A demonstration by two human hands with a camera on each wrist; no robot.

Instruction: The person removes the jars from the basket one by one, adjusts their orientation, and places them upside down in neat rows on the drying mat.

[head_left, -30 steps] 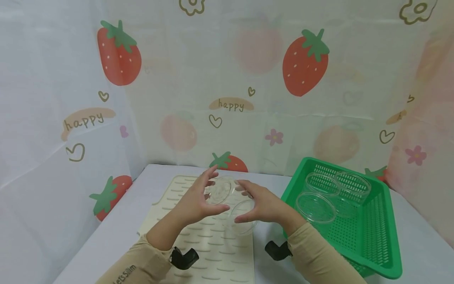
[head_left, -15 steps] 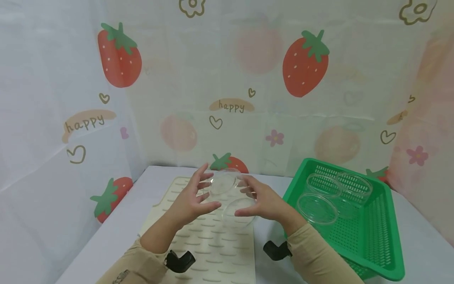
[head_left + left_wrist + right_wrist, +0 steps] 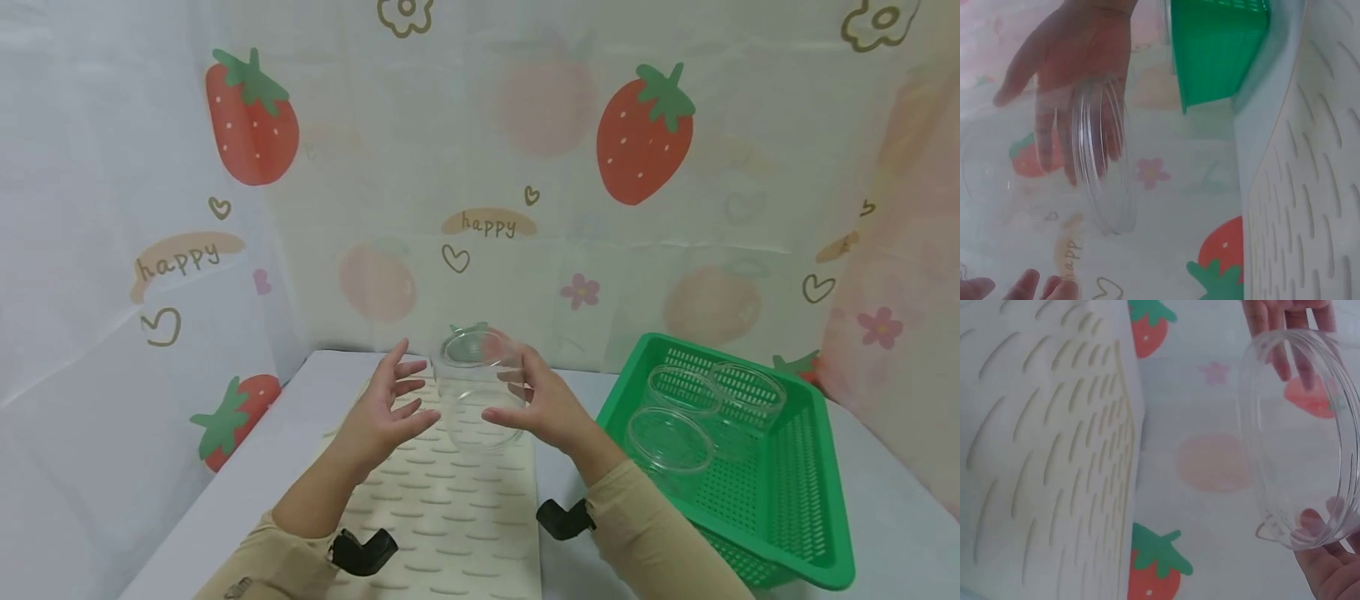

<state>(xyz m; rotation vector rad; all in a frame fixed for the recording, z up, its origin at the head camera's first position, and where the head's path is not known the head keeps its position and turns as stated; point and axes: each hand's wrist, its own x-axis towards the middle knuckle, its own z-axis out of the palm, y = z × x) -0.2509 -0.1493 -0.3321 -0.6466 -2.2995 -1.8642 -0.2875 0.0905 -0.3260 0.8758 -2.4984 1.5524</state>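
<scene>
A clear, see-through round jar (image 3: 472, 385) is held above the mat in the head view. My right hand (image 3: 551, 404) grips its right side, thumb in front and fingers behind. On the other side my left hand (image 3: 386, 408) has its fingers spread, a small gap from the jar. In the left wrist view, the right hand (image 3: 1085, 56) shows partly through the jar (image 3: 1104, 162), while left fingertips (image 3: 1029, 287) appear at the bottom. The right wrist view shows the jar's rounded end (image 3: 1297, 444) with right-hand fingers (image 3: 1322, 569) against it.
A cream drying mat (image 3: 450, 517) with raised ridges lies under the hands on the white table (image 3: 217, 508). To the right stands a green perforated basket (image 3: 817, 500) with several clear jars (image 3: 670, 439) in it. A strawberry-print cloth (image 3: 465, 125) hangs behind.
The jar has risen and turned so that its two ends lie more nearly one above the other. My left hand has moved left, away from it; my right hand stays on the jar.
</scene>
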